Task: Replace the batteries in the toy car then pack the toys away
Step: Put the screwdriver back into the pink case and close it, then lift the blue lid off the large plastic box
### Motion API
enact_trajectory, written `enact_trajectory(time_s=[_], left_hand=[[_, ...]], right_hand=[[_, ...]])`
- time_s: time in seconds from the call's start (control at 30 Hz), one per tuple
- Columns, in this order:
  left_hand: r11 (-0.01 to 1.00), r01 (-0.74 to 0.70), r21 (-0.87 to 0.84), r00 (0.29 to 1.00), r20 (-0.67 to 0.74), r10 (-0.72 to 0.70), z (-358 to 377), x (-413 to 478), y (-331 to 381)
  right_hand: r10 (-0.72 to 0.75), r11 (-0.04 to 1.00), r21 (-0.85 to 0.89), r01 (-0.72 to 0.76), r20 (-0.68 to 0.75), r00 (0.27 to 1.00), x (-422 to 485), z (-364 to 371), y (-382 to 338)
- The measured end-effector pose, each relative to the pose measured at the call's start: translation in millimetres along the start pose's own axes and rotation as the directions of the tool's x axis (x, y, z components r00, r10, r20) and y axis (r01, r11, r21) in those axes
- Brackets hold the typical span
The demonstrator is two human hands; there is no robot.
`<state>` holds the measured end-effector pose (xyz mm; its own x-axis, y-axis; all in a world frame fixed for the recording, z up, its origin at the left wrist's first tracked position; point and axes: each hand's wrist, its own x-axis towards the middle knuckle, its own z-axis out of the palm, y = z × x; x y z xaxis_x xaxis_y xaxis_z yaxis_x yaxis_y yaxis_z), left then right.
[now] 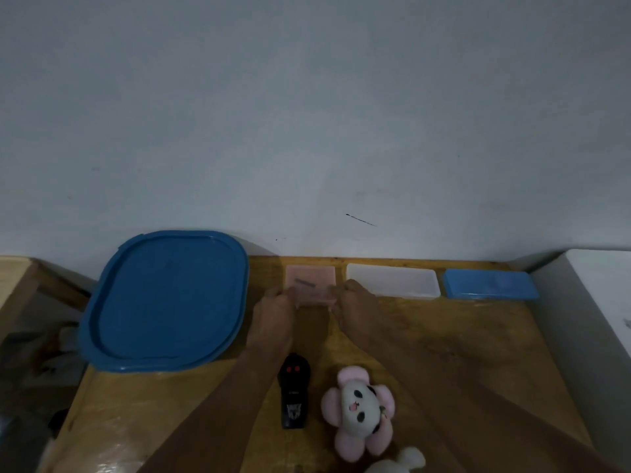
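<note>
Wooden table [478, 339], pink box [310, 278] between left hand [273, 315] and right hand [356, 310], fingers [277, 293] pinching its sides.

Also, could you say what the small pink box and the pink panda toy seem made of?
The small pink rectangular box looks like semi-translucent plastic, smooth: crisp straight edges, pale see-through tint. The pink flower-shaped panda toy looks like plush fabric, matte and fuzzy, with soft stuffed lobes.
</note>
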<state>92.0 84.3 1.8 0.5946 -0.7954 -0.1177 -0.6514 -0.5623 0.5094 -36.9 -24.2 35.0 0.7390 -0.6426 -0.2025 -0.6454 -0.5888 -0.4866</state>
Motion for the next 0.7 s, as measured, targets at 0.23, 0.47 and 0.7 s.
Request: enact_trajectory(time_s=[0.23,0.47,0.7], left_hand=[[0.979,-0.15,0.134,0.987,-0.044,0.158,-23,-36,25],[0.943,-0.177,0.282,0.968,-0.121,0.218,-55,-83,45],[0.937,-0.076,0.342,0.966,-0.209,0.155,-75,-154,45]], right_hand=[[-0.036,0.989,-0.149,0.018,-0.119,0.992,-41,-13,-8],[-0.109,0.987,-0.139,0.078,-0.232,0.967,-91,-29,-24],[-0.181,0.983,-0.04,0.177,-0.246,0.952,-143,-23,-46]])
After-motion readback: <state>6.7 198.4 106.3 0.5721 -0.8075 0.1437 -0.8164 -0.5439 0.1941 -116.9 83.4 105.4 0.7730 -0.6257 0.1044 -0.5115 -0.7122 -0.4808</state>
